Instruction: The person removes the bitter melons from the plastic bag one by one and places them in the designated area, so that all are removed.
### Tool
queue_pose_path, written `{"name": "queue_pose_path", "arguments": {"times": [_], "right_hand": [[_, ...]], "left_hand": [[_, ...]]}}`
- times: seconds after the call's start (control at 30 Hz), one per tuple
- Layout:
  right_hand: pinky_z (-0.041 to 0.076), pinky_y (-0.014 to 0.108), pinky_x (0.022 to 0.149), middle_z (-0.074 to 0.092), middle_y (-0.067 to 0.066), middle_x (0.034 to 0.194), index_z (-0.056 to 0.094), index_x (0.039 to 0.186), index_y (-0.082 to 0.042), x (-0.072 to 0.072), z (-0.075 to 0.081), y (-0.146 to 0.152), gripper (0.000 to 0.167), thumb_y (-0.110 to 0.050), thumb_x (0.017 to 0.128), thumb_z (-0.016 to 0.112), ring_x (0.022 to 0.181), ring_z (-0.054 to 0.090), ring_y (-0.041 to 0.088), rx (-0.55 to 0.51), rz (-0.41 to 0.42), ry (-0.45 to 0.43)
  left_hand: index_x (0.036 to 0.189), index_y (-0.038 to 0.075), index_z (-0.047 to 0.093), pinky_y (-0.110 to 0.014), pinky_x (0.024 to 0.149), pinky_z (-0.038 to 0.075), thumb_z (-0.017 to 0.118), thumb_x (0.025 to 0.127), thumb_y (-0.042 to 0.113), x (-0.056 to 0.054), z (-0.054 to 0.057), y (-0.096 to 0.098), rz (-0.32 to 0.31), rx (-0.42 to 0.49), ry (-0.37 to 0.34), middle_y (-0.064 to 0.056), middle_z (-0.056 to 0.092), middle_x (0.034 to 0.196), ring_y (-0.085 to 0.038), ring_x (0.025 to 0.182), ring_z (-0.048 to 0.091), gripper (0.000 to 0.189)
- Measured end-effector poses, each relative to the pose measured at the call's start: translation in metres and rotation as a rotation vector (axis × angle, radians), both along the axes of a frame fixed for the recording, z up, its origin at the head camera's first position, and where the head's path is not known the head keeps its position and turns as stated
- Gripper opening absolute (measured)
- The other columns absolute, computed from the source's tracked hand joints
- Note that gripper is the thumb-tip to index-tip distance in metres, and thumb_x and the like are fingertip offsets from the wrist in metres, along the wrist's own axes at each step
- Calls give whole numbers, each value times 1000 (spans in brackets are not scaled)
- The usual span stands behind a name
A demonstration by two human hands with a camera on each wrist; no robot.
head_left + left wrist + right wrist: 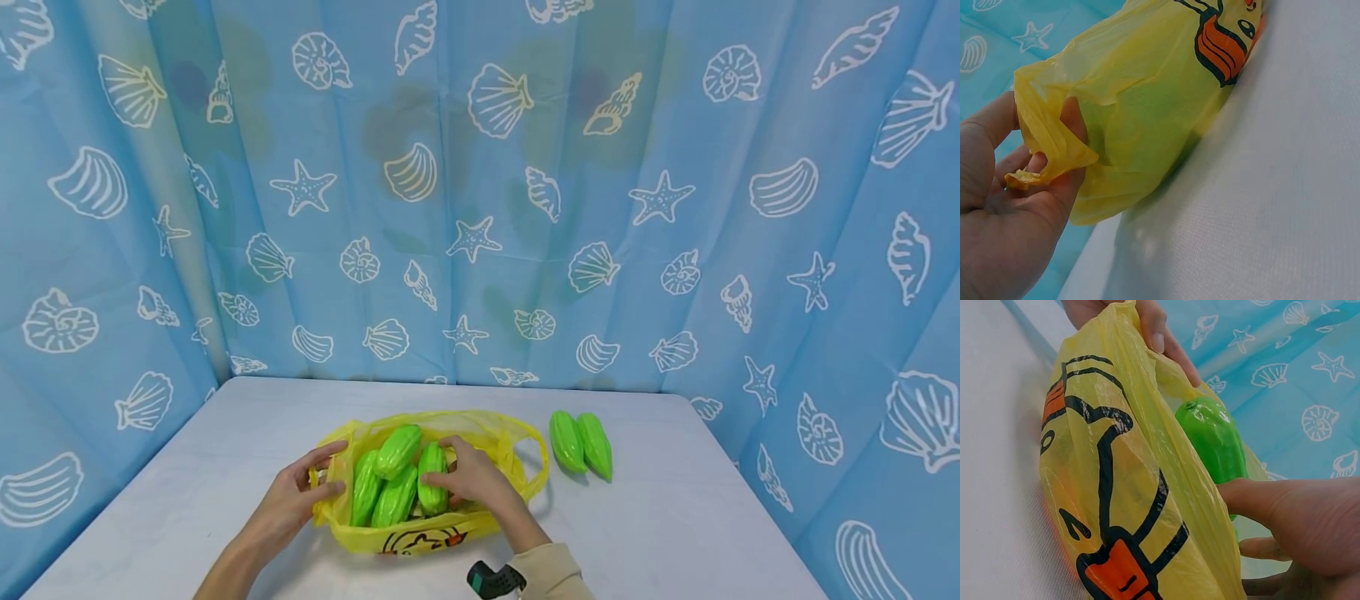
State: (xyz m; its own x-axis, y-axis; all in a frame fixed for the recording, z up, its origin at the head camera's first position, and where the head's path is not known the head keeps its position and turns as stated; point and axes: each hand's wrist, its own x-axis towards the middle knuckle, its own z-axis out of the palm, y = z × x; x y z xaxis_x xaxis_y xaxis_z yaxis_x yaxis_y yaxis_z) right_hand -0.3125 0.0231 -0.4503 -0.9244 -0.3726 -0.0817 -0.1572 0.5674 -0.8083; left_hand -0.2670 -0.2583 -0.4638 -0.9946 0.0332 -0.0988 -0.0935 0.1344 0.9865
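A yellow plastic bag (pixel 356 540) with a cartoon print lies on its side, its mouth spread wide. Several glossy green ribbed gourds (pixel 399 451) sit inside it. My left hand (pixel 294 492) grips the bag's left end, and in the left wrist view the bunched plastic (pixel 1054 147) runs between thumb and fingers. Inside the mouth, my right hand (pixel 476 479) holds the rightmost gourd (pixel 432 483), thumb across its side. The right wrist view shows that thumb against a green gourd (pixel 1213 434); the other fingers are partly hidden behind the bag's edge.
Two more green gourds, a left one (pixel 567 442) and a right one (pixel 596 446), lie side by side on the white table (pixel 675 517) right of the bag. A bag handle loop (pixel 542 462) sticks out toward them. Blue shell-print curtains (pixel 480 208) surround the table's back and sides.
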Motion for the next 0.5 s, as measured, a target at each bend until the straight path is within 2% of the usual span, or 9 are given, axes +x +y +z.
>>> {"name": "queue_pose_path", "arguments": {"times": [0.5], "right_hand": [[53,40,69,67,17,109,43,144,-8,0,3,1,69,-35,87,73,64,66,23,-4,15,2]], "left_hand": [[148,18,42,-24,82,55,71,87,14,0,2,0,11,0,-9,-11,36,136,-20,110,46,68]]}}
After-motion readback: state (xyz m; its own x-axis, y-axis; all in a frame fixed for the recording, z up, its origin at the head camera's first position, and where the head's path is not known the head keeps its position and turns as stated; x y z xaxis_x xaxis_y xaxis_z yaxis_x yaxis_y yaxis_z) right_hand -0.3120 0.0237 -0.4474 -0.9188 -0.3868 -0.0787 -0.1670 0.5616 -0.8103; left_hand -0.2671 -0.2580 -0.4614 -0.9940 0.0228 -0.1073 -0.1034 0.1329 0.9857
